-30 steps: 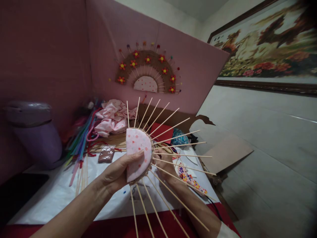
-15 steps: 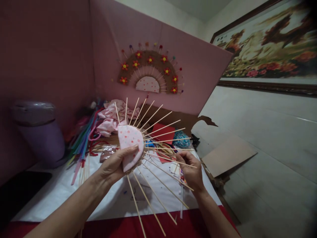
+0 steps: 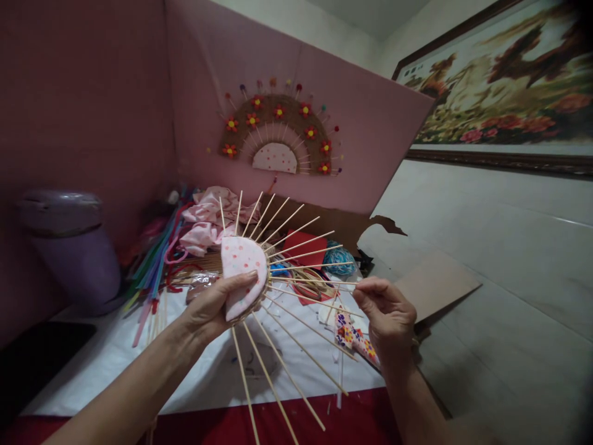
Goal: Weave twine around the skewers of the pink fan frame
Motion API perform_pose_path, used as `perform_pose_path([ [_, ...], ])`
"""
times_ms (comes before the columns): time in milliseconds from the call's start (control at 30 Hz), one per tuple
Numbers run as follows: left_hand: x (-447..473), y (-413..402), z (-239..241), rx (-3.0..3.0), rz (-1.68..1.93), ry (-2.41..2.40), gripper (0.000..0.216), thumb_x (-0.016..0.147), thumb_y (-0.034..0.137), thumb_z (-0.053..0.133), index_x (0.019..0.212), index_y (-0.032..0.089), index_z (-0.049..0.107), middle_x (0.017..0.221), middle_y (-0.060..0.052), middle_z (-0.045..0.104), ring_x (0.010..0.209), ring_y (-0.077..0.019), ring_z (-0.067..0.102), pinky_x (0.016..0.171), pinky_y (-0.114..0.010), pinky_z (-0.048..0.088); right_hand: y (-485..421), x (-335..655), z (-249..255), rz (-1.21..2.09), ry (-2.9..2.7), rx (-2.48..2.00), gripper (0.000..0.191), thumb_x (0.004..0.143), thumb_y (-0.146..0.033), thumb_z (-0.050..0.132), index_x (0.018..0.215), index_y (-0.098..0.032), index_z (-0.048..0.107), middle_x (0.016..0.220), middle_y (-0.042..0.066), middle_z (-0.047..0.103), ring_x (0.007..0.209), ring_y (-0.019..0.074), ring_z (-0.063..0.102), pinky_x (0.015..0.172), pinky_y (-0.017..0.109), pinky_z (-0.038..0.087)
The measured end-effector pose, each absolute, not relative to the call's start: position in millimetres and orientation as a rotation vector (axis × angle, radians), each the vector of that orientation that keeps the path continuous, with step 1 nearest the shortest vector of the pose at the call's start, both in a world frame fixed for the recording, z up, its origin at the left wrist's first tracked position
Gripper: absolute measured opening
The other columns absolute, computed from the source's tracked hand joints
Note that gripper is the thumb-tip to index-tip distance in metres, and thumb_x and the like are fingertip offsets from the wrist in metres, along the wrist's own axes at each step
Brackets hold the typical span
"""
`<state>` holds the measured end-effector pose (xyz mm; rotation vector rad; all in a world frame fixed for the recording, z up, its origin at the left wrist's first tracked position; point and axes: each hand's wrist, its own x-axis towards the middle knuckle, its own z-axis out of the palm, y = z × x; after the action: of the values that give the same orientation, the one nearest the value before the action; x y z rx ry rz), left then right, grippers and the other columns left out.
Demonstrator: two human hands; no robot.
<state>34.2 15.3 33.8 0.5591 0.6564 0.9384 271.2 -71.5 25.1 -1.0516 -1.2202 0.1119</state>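
Observation:
A half-round piece covered in pink spotted fabric [image 3: 237, 259] is in my left hand [image 3: 210, 306], with the thumb across its face and the fingers behind, mostly hidden. Thin wooden sticks [image 3: 296, 322] fan out from its curved edge, up, right and down. My right hand [image 3: 389, 309] is closed at the right of the fan, thumb and forefinger pinching the outer end of one wooden stick [image 3: 319, 282]. Its other fingers are curled in.
A finished half-round fan [image 3: 278, 105] with red flowers hangs on the pink panel [image 3: 365, 142]. Pink cloth [image 3: 210, 210], coloured strips [image 3: 160, 266], blue yarn [image 3: 340, 259] and red paper [image 3: 303, 247] lie behind my hands. A purple bin [image 3: 74, 253] stands left.
My right hand has moved right and slightly up, from among the sticks to one stick's outer end. The fan has tipped slightly in my left hand, its upper stick ends lower.

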Motion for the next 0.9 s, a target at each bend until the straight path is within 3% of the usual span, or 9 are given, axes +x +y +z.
perform_pose_path([
  [367, 31.7, 16.8, 28.1, 0.701, 0.958, 0.625, 0.018, 0.064, 0.003, 0.064, 0.081, 0.009, 0.063, 0.069, -0.007, 0.07, 0.054, -0.0129, 0.062, 0.052, -0.02, 0.05, -68.2, 274.0, 26.4, -0.031, -1.155, -1.094, 0.011, 0.068, -0.021, 0.067, 0.072, -0.017, 0.059, 0.067, 0.0, 0.055, 0.062, 0.0126, 0.052, 0.056, 0.025, 0.041],
  [667, 28.5, 10.5, 34.5, 0.593, 0.793, 0.506, 0.01, 0.07, 0.006, 0.059, 0.078, 0.007, 0.064, 0.067, -0.009, 0.07, 0.054, -0.017, 0.063, 0.052, -0.027, 0.054, -47.1, 267.7, -1.4, 0.191, -1.212, -1.147, 0.008, 0.067, -0.023, 0.066, 0.066, -0.017, 0.06, 0.066, 0.0, 0.057, 0.063, 0.0131, 0.053, 0.058, 0.025, 0.041],
  [900, 31.0, 3.4, 33.0, 0.554, 0.714, 0.438, 0.011, 0.071, 0.008, 0.059, 0.079, 0.007, 0.065, 0.068, -0.01, 0.07, 0.056, -0.0177, 0.065, 0.058, -0.029, 0.055, -20.8, 234.0, -15.4, 0.71, -1.39, -1.344, 0.018, 0.066, -0.029, 0.062, 0.055, -0.016, 0.057, 0.053, -0.002, 0.052, 0.051, 0.0103, 0.044, 0.049, 0.023, 0.036],
])
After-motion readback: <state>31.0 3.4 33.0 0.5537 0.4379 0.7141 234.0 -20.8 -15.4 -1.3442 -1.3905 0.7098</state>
